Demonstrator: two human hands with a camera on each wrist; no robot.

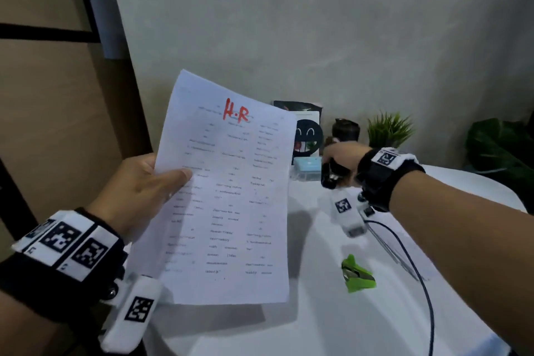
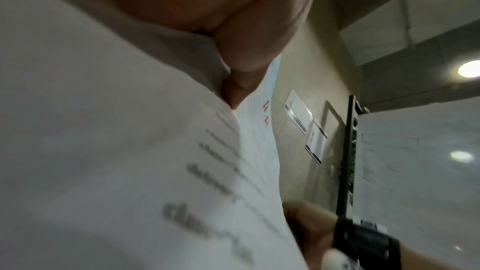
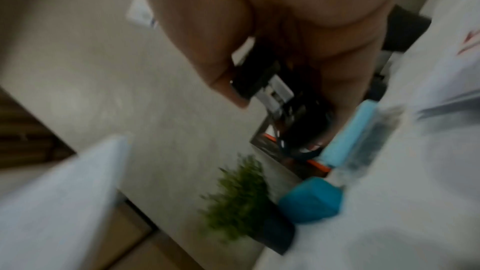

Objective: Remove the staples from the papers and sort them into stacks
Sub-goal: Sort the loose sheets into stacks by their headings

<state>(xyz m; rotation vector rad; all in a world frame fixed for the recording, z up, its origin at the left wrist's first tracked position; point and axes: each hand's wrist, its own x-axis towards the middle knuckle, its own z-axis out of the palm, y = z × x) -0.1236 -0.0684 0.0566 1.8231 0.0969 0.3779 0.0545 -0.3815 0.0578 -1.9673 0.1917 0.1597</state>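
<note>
My left hand (image 1: 156,182) holds up a set of printed papers (image 1: 228,196) marked "H.R" in red, thumb on the front of their left edge and fingers hidden behind. In the left wrist view the papers (image 2: 130,151) fill the frame under my thumb (image 2: 246,48). To the right of the sheets, over the back of the white table (image 1: 318,312), my right hand (image 1: 338,159) grips a black tool with a metal part (image 1: 329,175), which looks like a stapler (image 3: 259,79). A green staple remover (image 1: 358,273) lies on the table below my right wrist.
Against the back wall stand a picture card with a smiley (image 1: 307,133), a light blue box (image 1: 307,169), a dark cup (image 1: 345,128) and a small green plant (image 1: 388,130). A dark cable (image 1: 416,269) runs across the table's right side. A wooden panel is on the left.
</note>
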